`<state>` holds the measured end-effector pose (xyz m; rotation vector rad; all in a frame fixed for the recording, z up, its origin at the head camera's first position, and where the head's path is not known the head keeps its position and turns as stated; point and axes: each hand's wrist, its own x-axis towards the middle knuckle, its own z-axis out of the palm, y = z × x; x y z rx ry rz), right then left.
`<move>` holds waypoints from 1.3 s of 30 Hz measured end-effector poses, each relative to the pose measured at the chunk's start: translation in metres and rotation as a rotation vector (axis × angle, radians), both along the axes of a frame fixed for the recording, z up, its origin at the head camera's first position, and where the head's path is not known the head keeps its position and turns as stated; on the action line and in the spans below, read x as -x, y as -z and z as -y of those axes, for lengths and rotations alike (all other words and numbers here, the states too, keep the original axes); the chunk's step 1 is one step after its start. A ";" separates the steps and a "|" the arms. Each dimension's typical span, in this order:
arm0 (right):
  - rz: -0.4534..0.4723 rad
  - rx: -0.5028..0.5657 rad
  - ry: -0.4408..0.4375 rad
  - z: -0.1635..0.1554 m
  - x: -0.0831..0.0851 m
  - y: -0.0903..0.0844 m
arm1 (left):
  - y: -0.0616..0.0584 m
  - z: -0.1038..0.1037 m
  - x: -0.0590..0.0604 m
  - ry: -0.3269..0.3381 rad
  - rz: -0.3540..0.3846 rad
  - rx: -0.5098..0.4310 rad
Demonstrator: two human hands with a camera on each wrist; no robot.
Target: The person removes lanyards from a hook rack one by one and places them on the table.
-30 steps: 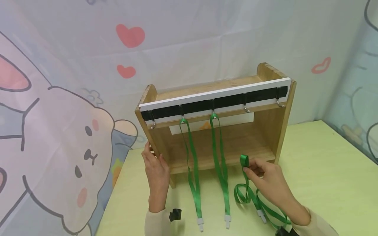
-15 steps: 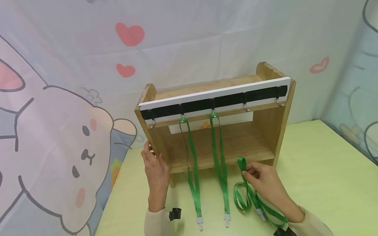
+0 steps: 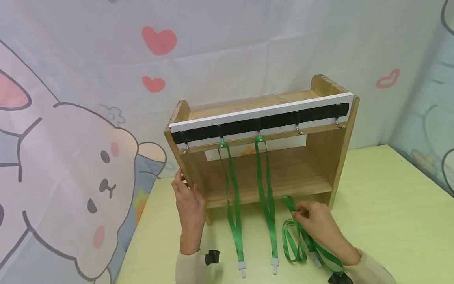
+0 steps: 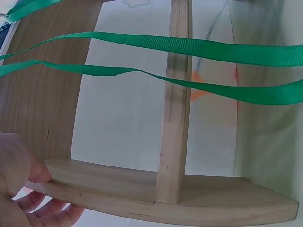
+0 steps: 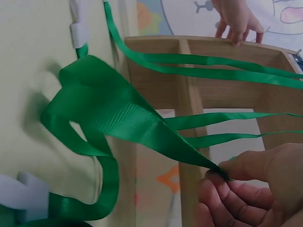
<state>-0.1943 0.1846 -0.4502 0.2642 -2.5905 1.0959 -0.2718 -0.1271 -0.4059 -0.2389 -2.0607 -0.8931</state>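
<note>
Green lanyard (image 5: 118,118) pinch by right hand (image 5: 251,189) clearest wrist-side.

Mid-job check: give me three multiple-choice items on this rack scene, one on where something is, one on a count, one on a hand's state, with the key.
1. Where is the left hand?
A. on the wooden rack's left side panel
B. flat on the table
C. on a hook

2. How many green lanyards hang from the hooks?
A. one
B. two
C. four

3. What is the right hand doing?
A. resting open
B. pinching a green lanyard
C. gripping the rack

Key: 1 A, its fingers wrap the edge of the wooden rack. 2 B, two hanging lanyards drape from the second and third hooks. 3 B, the fingertips pinch the loose lanyard that lies coiled on the table.
</note>
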 end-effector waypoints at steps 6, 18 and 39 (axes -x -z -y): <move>0.057 -0.043 -0.040 0.000 0.002 0.009 | -0.001 -0.001 -0.001 -0.002 -0.010 0.002; 0.097 -0.143 -0.040 -0.004 0.005 0.015 | -0.001 -0.001 0.002 -0.010 -0.017 0.010; 0.179 -0.192 -0.035 -0.007 0.008 0.024 | 0.001 -0.001 -0.001 -0.021 -0.011 0.011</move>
